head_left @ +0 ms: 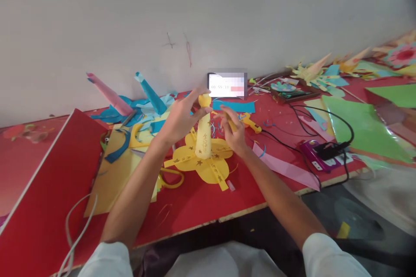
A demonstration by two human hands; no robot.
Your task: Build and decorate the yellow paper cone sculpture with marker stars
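A yellow paper cone [203, 136] with writing stands upright on a yellow petal-shaped paper base [212, 169] that bears small stars and strips. My left hand [186, 114] is at the cone's top, thumb and fingers around its narrow tip. To the right of the cone, my right hand [233, 130] is closed on a thin yellowish stick-like item [230, 121], perhaps a pen. A yellow glue gun [250, 123] lies just beyond my right hand. Yellow-handled scissors [172, 178] lie left of the base.
A phone [227, 85] leans on the wall behind. Pink [112, 95] and blue [152, 95] paper cones stand at the back left. A red board [48, 194] rises at the left. A purple power socket [316, 155] with cables and green sheets [364, 125] are at the right.
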